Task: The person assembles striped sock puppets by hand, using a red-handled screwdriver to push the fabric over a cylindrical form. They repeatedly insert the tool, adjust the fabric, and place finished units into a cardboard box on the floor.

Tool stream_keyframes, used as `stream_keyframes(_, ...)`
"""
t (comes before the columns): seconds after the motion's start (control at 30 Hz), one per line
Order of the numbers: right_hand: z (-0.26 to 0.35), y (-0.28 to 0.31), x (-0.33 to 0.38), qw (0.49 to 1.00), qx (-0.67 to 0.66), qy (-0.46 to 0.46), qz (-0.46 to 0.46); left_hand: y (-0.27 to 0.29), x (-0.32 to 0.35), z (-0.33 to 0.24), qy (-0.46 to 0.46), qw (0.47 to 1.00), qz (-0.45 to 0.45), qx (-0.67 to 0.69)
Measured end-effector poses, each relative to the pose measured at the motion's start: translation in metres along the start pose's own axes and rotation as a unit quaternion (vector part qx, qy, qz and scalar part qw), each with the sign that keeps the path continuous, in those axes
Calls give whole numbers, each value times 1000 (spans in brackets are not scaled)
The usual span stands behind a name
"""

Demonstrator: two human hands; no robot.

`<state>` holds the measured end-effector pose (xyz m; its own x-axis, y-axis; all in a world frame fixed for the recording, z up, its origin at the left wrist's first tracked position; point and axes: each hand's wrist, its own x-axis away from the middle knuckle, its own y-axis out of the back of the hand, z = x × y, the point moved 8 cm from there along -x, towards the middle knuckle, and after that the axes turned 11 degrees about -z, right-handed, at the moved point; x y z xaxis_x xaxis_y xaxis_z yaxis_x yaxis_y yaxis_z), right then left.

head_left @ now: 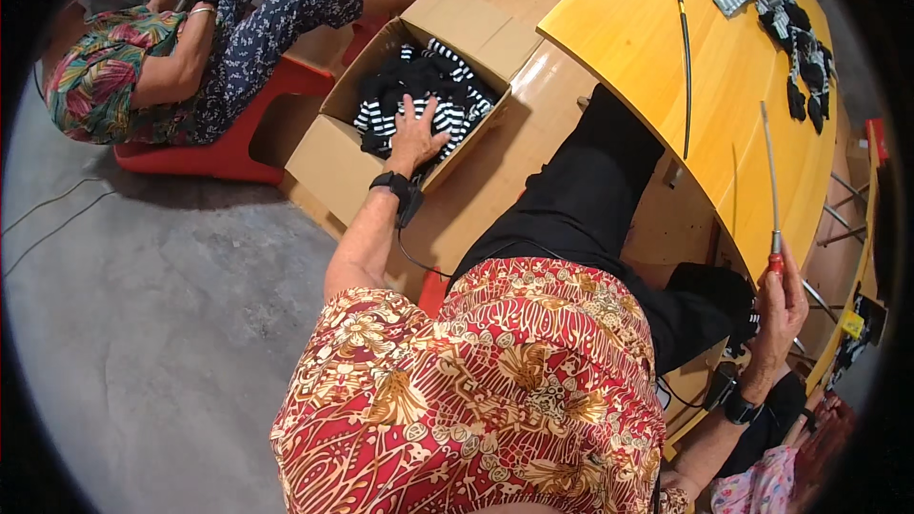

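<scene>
My left hand reaches into an open cardboard box and lies with fingers spread on a heap of black-and-white striped knitted pieces. These look like socks or gloves; their exact kind is hard to make out. Held upright in my right hand, beside the yellow table's edge, is a long screwdriver. Its red handle is between my fingers and its thin metal shaft points away from me. The cardboard box has its flaps folded outward.
On the yellow table lie a thin black rod with a yellow end and a pile of black and grey knitted pieces. At the left, another person sits on a red stool. Someone's pink patterned clothing shows at lower right.
</scene>
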<state>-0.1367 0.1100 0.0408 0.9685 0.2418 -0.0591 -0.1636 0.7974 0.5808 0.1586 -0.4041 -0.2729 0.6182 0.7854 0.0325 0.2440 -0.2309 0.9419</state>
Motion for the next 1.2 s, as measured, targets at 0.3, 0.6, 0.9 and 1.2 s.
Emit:
stream_keyframes(0.3,-10,44,-54,997,-6,8,-77,28,11,-4,-45,991,-119,-30)
stream_keyframes(0.6,12,71,-135,947,189,190,-177,26,5,23,26,999,-27,22)
stream_keyframes(0.9,75,-29,-196,902,156,375,-144,110,7,-98,-117,983,-143,13)
stream_keyframes(1.2,84,-44,-154,898,203,390,-34,192,19,-227,-205,935,-199,209)
